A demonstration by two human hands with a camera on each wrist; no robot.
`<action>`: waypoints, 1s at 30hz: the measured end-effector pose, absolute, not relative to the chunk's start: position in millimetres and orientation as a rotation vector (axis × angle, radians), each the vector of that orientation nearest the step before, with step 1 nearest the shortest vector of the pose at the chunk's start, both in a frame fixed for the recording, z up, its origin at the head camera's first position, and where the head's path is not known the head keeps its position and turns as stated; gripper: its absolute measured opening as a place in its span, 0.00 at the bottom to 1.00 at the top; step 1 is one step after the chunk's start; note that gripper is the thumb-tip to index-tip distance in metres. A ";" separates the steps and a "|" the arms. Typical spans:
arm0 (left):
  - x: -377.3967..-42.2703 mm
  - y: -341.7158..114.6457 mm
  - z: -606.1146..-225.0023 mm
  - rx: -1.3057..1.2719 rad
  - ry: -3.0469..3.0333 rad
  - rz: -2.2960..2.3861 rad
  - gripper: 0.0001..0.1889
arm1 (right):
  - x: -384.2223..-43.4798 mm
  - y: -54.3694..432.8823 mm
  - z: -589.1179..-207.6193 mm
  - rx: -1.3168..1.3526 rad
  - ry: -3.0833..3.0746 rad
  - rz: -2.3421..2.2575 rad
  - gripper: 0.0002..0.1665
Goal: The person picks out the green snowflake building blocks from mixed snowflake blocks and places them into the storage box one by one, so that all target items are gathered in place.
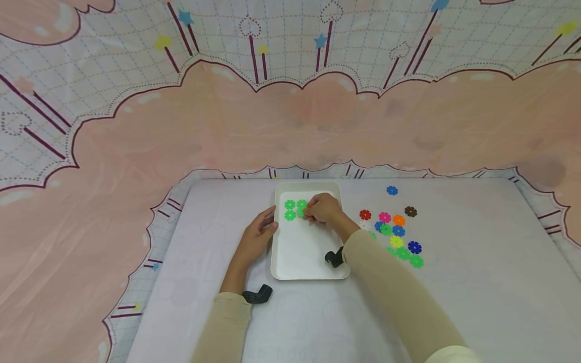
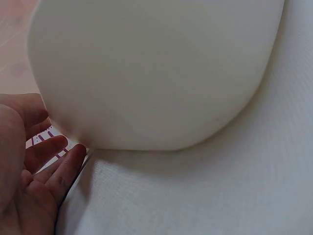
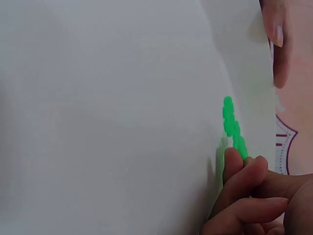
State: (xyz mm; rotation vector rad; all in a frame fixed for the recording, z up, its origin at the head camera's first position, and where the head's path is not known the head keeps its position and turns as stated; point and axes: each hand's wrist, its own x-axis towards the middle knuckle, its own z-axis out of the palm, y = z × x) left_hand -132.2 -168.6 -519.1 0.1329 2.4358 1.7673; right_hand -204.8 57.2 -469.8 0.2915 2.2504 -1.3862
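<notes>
A white rectangular tray (image 1: pixel 308 257) lies on the table, with several green notched plastic discs (image 1: pixel 290 215) grouped near its far left corner. My right hand (image 1: pixel 324 208) reaches over the tray, its fingertips pinching a green notched disc (image 1: pixel 301 212) beside the others. The right wrist view shows green discs (image 3: pixel 228 117) in a row just beyond those fingertips; the pinched disc is mostly hidden. On the tray's left side, my left hand (image 1: pixel 256 237) touches the rim with loosely extended fingers. Close up, its fingertips (image 2: pixel 73 156) meet the tray's outer wall (image 2: pixel 161 132).
Right of the tray lie loose notched discs: red (image 1: pixel 365 215), pink (image 1: pixel 385 217), orange (image 1: pixel 399 220), brown (image 1: pixel 410 211), yellow (image 1: pixel 396 241), dark blue (image 1: pixel 414 247) and several green ones (image 1: pixel 416 261). A blue disc (image 1: pixel 392 190) sits apart, farther back. My right forearm (image 1: pixel 390 277) crosses in front of some.
</notes>
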 end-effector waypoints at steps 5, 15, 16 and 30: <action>-132.7 -168.1 -519.6 0.123 2.428 1.766 0.28 | -206.9 56.0 -474.5 0.304 2.262 -1.346 0.07; -132.7 -168.4 -517.5 0.140 2.431 1.775 0.28 | -213.5 55.3 -485.4 0.386 2.260 -1.285 0.10; -132.6 -168.5 -517.5 0.135 2.432 1.772 0.28 | -213.4 55.1 -485.8 0.388 2.261 -1.282 0.10; -132.2 -168.9 -519.1 0.145 2.426 1.779 0.28 | -206.8 57.2 -480.7 0.362 2.226 -1.350 0.09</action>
